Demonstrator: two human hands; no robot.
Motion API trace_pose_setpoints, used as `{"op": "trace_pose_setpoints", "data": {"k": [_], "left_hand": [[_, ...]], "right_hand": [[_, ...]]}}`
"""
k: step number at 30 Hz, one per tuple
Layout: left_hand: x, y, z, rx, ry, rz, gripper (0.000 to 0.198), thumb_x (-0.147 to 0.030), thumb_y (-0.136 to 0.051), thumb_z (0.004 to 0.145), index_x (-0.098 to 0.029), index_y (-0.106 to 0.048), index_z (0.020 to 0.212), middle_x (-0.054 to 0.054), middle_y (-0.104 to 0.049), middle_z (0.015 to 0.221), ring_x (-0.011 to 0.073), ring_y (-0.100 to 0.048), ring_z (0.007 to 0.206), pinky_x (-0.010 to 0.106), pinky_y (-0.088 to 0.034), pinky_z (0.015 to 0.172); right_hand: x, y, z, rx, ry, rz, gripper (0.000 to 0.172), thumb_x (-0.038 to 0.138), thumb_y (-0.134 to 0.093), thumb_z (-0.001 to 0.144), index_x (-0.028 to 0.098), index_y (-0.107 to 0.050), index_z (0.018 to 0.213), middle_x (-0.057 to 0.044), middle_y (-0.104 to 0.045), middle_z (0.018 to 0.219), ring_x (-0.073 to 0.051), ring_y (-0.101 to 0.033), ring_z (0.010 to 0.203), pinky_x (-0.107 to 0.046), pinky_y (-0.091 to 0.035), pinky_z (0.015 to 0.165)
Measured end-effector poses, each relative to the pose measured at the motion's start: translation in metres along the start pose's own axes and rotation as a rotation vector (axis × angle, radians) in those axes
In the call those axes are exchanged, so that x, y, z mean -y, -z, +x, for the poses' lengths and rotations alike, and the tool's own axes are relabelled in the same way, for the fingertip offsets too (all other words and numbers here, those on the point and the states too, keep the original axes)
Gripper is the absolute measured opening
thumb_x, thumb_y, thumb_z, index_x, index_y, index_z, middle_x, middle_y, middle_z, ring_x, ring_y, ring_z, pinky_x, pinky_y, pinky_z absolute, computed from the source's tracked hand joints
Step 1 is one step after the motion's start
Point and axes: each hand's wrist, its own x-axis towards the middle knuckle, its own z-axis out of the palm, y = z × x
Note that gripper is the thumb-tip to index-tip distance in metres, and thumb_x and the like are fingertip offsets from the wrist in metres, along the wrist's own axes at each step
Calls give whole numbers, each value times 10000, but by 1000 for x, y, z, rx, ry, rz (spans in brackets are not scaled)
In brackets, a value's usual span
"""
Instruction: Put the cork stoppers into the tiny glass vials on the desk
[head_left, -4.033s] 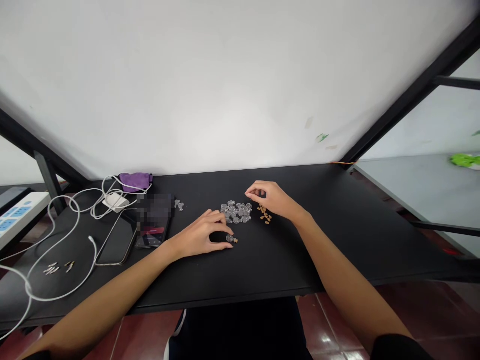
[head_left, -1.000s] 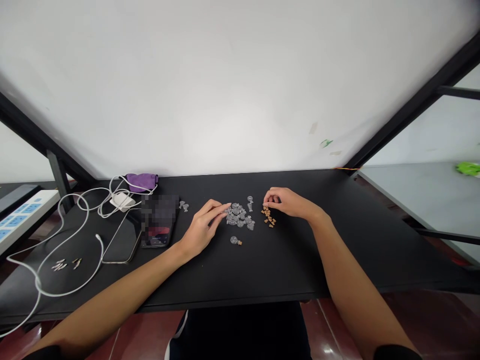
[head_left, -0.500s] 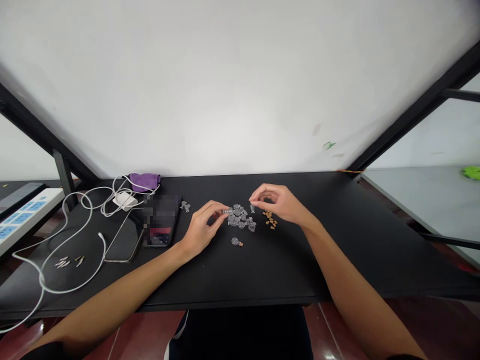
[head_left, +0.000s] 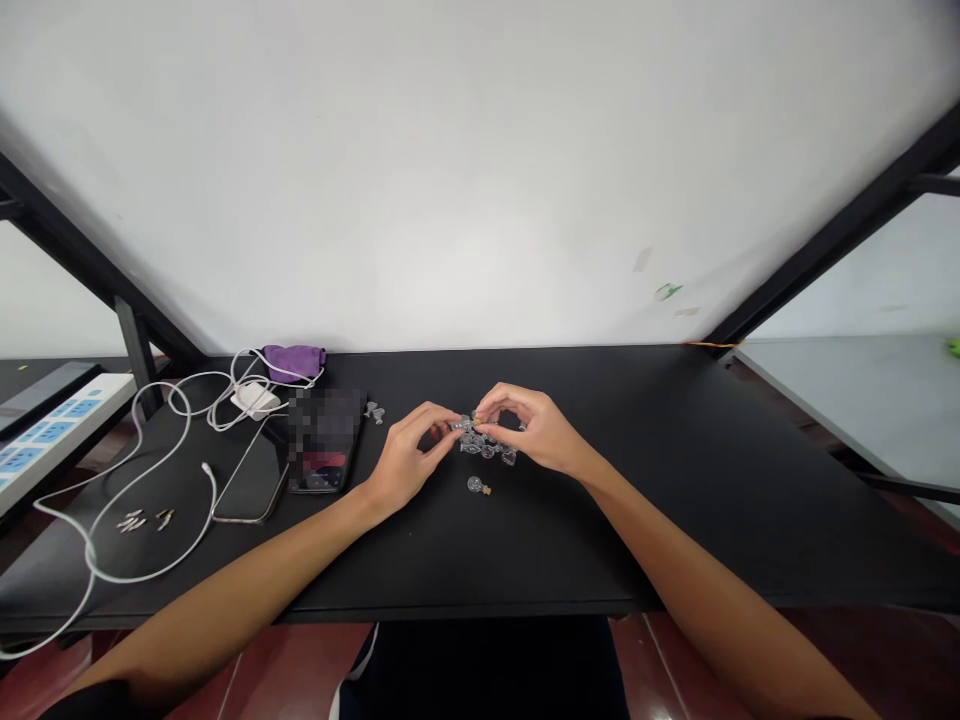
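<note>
Far-left strip: a long white power strip with blue socket panels (head_left: 56,425) lies along the tabletop's edge.
Cable: a thin white cable (head_left: 142,581) loops over the matte black tabletop (head_left: 600,560), tangled around a white block-shaped charger (head_left: 256,401).
Slivers: slim pale and brownish pieces (head_left: 131,523) lie in two loose clusters inside the cable's loop.
Phones: a dark phone with a silvery rim (head_left: 251,485) lies beside a black phone with a lit screen (head_left: 322,472); a purple cloth pouch (head_left: 295,363) sits behind them.
Strays: a few clear, glassy little bottles (head_left: 377,414) lie just right of the lit phone.
Left hand: the left hand (head_left: 411,455) has thumb and fingers clamped on a clear, glassy mini bottle (head_left: 463,425), neck pointing right.
Corked one: a round clear bottle with a tan stopper (head_left: 476,485) lies on its side, nearer the person.
Pile: clear, rounded bottles (head_left: 487,451) lie beneath and between the hands, partly hidden.
Right hand: the right hand (head_left: 534,430) pinches a tan cork stopper (head_left: 478,423) at the held bottle's neck; how deep it sits cannot be told.
</note>
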Motion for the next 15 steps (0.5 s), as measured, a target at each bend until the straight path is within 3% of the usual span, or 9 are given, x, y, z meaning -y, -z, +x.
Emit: {"op": "trace_pose_setpoints", "data": {"k": [15], "left_hand": [[0,-1,-1,25,-35,-35,118,-210,-695,958,-183,-698,1073,38,-669,898,129,-608,757,267,-525,710]], "right_hand": [[-1,0,-1,-22,-26,19,196,345,-812,860,208,-735,977,-48,-758,945,-202,-691,879,-367,-553,843]]}}
